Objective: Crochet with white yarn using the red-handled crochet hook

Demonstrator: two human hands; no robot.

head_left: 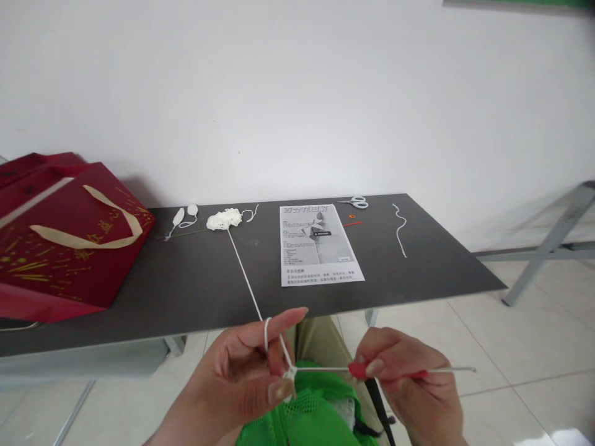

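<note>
My left hand (242, 371) pinches a small white crochet piece (290, 373) between thumb and fingers. White yarn (244, 272) loops round its raised index finger and runs back over the table to a white yarn ball (224, 218). My right hand (409, 381) is closed on a crochet hook (400, 371) with a red grip. The hook's metal tip points left into the piece and its tail sticks out to the right. Both hands hover below the near edge of the dark table (186, 291), over my lap.
A printed instruction sheet (320, 244) lies mid-table. Behind it are white scissors (357, 202), small orange bits (352, 219) and a loose white strand (400, 230). Two small white crocheted pieces (185, 214) sit left of the ball. A red gift bag (60, 241) fills the left end. Green mesh (307, 415) lies on my lap.
</note>
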